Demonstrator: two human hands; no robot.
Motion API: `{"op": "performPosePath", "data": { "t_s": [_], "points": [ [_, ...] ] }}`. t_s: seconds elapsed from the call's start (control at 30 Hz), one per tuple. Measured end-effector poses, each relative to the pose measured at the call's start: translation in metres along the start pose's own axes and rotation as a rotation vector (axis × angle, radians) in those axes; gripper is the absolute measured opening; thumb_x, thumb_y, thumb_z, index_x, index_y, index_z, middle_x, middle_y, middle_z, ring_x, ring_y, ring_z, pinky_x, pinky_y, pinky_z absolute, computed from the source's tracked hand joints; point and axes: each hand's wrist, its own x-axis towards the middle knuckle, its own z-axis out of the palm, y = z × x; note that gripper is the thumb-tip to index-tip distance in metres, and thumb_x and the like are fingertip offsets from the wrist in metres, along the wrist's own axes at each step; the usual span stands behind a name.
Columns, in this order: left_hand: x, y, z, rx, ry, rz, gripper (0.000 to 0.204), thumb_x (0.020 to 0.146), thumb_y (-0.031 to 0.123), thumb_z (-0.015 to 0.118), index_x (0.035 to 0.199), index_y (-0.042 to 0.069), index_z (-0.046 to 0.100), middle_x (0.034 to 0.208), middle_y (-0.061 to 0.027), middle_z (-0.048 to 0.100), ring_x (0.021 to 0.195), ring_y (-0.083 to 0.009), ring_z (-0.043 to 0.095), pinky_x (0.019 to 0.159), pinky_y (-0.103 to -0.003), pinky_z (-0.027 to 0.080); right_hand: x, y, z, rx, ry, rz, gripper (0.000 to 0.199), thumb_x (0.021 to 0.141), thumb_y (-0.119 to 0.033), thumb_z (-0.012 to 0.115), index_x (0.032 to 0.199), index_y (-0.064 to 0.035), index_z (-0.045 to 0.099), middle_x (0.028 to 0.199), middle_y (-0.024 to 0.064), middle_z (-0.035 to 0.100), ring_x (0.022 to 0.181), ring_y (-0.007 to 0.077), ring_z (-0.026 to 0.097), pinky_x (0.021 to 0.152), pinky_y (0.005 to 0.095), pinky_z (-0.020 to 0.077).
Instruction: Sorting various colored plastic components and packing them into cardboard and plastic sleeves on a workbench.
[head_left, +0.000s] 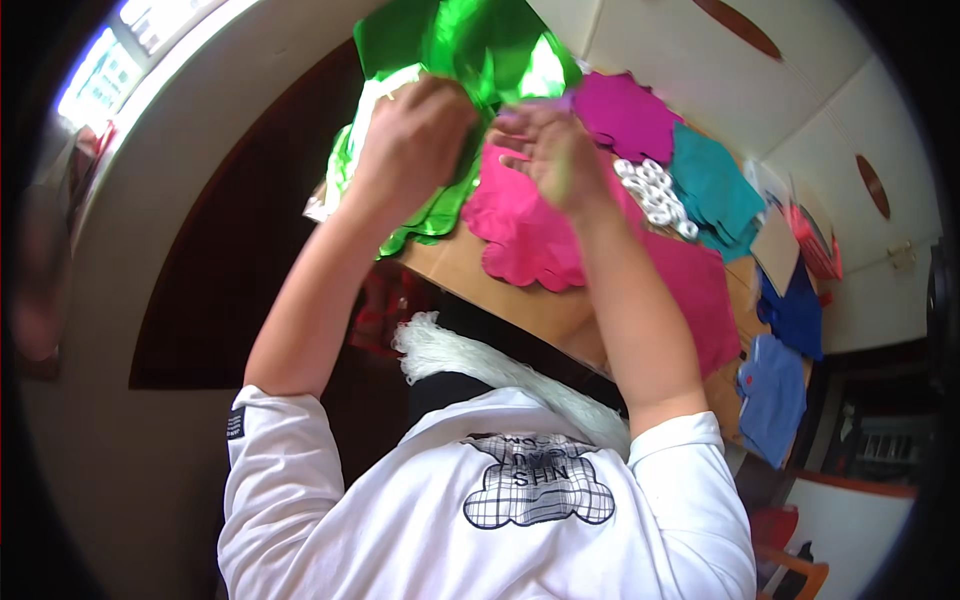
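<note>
I see my left hand [425, 130] curled at the shiny green sheet [455, 40] above the desk [530, 305], probably steadying it; blur hides its grip. My right hand [548, 150] is loosely spread nearby.

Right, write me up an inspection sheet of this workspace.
Surface: wooden table, mostly covered, bare wood showing along the near edge.
Job's things: shiny green sheets at the hands.
Clutter: pink, magenta and teal pieces with wavy edges; white rings; light blue pieces; red basket; white strands between person and table.
Left hand: curled against the green; grip blurred.
Right hand: fingers loosely bent; blurred, hold unclear.
Cables: nothing seen.
Surroundings: bright window upper left; pale panels with brown oval fittings upper right.
</note>
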Motion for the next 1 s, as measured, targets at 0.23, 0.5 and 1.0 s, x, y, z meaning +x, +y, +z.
{"op": "performPosePath", "data": {
  "t_s": [0.23, 0.5, 1.0],
  "points": [
    [-0.023, 0.164, 0.060, -0.383, -0.188, 0.058, 0.018, 0.079, 0.011, 0.070, 0.095, 0.008, 0.064, 0.107, -0.0077, 0.060, 0.107, -0.0269, 0.058, 0.095, -0.042, 0.042, -0.152, -0.081, -0.127, -0.416, 0.189, 0.083, 0.027, 0.088, -0.013, 0.069, 0.107, 0.0043, 0.065, 0.095, 0.0099, 0.071, 0.079, 0.0149, 0.068, 0.072, 0.0274, 0.0541],
    [-0.032, 0.145, 0.064, -0.766, -0.427, -0.360, 0.014, 0.086, 0.002, 0.064, 0.100, 0.000, 0.067, 0.103, -0.0117, 0.065, 0.094, -0.0233, 0.065, 0.082, -0.031, 0.051, -0.239, -0.104, -0.259, -0.593, 0.402, 0.395, 0.020, 0.086, -0.012, 0.071, 0.098, 0.0041, 0.067, 0.088, 0.0097, 0.071, 0.072, 0.0145, 0.068, 0.069, 0.0275, 0.0548],
    [0.003, -0.032, 0.130, -0.357, -0.408, -0.717, 0.029, 0.083, 0.029, 0.069, 0.097, 0.003, 0.072, 0.094, -0.0140, 0.071, 0.089, -0.0268, 0.068, 0.082, -0.037, 0.053, -0.213, -0.076, -0.281, -0.845, 0.312, 0.388, 0.022, 0.080, -0.004, 0.072, 0.099, 0.0056, 0.068, 0.088, 0.0083, 0.070, 0.075, 0.0128, 0.065, 0.068, 0.0283, 0.0512]
  ]
}}
